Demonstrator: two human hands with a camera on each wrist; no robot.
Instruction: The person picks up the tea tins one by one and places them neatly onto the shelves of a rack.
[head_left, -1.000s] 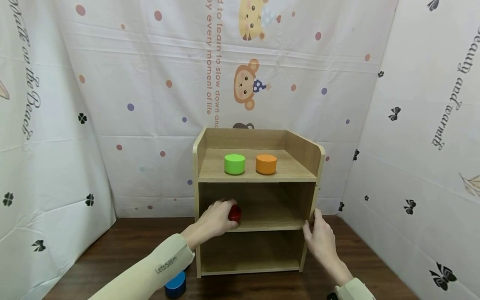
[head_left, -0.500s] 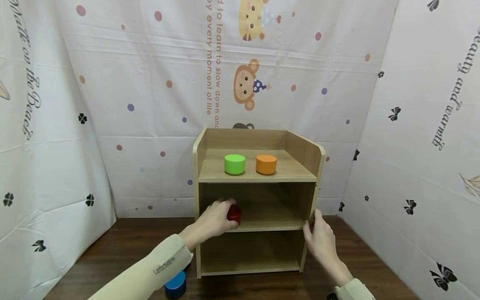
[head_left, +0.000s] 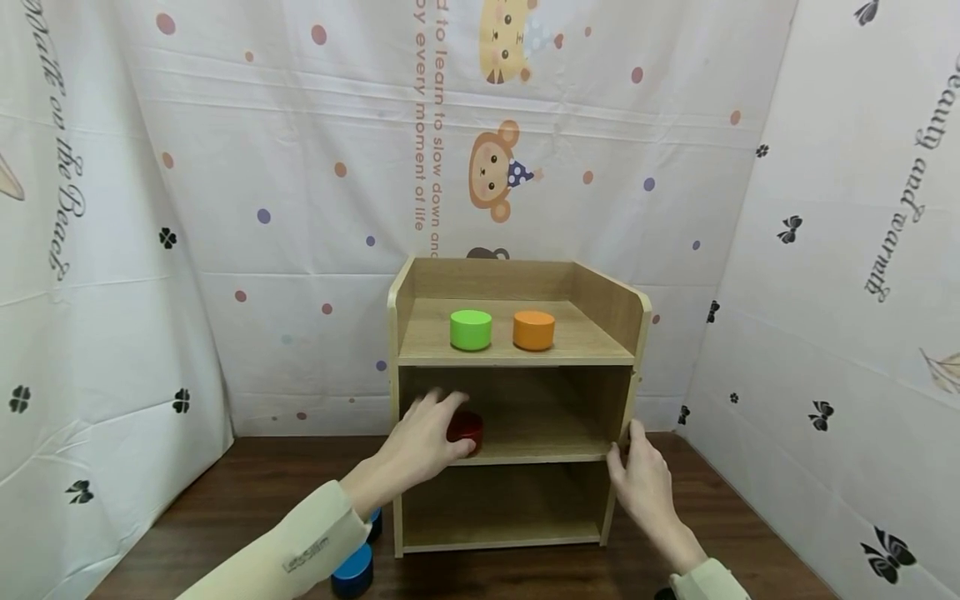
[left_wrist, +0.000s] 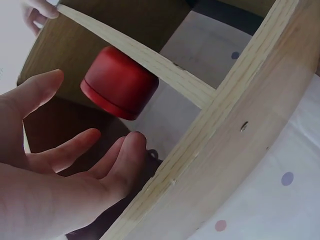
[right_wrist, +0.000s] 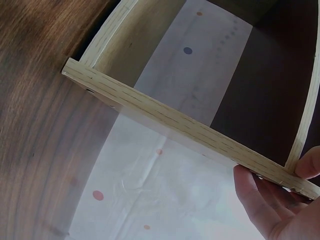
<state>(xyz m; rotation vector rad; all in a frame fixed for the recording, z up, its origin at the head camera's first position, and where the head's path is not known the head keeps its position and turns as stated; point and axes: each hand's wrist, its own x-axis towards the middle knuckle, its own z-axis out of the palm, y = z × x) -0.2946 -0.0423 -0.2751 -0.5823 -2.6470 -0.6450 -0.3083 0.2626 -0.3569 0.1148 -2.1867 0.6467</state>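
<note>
On the middle board of a wooden shelf [head_left: 517, 361], near its left front, stands a red round tin [head_left: 467, 432]. My left hand [head_left: 423, 437] is right beside it with fingers spread. In the left wrist view a gap shows between those fingers and the red tin [left_wrist: 120, 82]. My right hand [head_left: 641, 475] grips the front edge of the shelf's right side panel, at the height of the middle board. Thumb and fingers lie on either side of that panel [right_wrist: 190, 130] in the right wrist view.
A green round tin [head_left: 471, 330] and an orange one [head_left: 533, 331] sit on the shelf's top board. On the dark wood table [head_left: 247, 500], a blue tin [head_left: 352, 571] and another partly hidden blue-topped tin [head_left: 376, 523] stand left of the shelf. Patterned cloth [head_left: 300, 167] hangs behind.
The left hand has opened its fingers off the red tin and drawn back slightly to the left. The tin stays on the middle board. The right hand has not moved.
</note>
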